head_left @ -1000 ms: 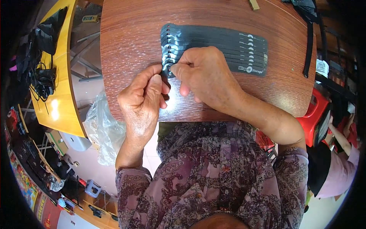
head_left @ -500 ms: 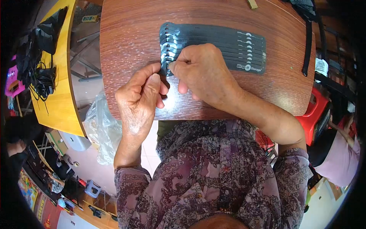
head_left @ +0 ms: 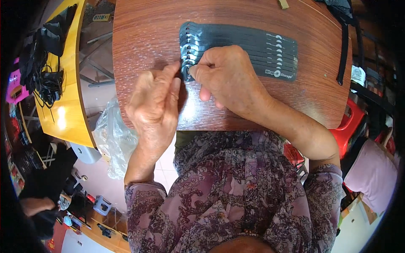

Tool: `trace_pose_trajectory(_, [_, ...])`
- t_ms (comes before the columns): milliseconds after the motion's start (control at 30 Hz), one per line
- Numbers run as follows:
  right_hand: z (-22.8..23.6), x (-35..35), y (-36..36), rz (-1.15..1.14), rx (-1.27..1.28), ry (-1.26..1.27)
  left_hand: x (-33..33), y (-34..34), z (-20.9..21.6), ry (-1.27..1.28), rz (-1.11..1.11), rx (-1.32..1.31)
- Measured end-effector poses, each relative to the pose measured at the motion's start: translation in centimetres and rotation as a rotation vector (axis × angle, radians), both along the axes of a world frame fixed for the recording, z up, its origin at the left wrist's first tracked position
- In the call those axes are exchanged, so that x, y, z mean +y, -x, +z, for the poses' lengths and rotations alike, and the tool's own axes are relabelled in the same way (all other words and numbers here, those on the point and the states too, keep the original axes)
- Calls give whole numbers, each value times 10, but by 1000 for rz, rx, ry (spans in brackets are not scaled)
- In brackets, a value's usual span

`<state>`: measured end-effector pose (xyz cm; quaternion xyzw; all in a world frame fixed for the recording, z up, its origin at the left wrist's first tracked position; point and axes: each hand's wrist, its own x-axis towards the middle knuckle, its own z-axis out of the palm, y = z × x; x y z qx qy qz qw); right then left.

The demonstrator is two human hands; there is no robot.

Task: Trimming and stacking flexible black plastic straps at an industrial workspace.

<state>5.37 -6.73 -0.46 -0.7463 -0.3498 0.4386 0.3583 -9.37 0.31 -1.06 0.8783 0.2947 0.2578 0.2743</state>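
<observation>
1. Could drag the whole row of straps [head_left: 242, 36] askew by tugging too hard at the holed end with the right grip [head_left: 230, 78].
2. Could catch two layers at once, given such close overlap and so small a pinch.
3. Could miss a hole, through glare on the shiny ends and the right thumb in the way.
4. Lying flat on the table [head_left: 312, 97], fanned side by side, partly under the right grip.
5. Stretching lengthwise from left to right, sloping slightly toward the near edge; pointing holed ends left, printed ends right.
6. Pinched together at the right grip, apparently on the nearest holed end; slightly parted at the left grip [head_left: 154, 101], with nothing visibly held; impossible to tell whether touching the straps there.
</observation>
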Motion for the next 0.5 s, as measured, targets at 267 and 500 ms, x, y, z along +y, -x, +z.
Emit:
trace_pose_trajectory(267, [-1,-1,0,-12,-1,-19,-7,-1,-10,-42,-35,-5])
trace_pose_trajectory(500, [11,-1,-9,-28,235,82,0,-7,0,152,-22,4])
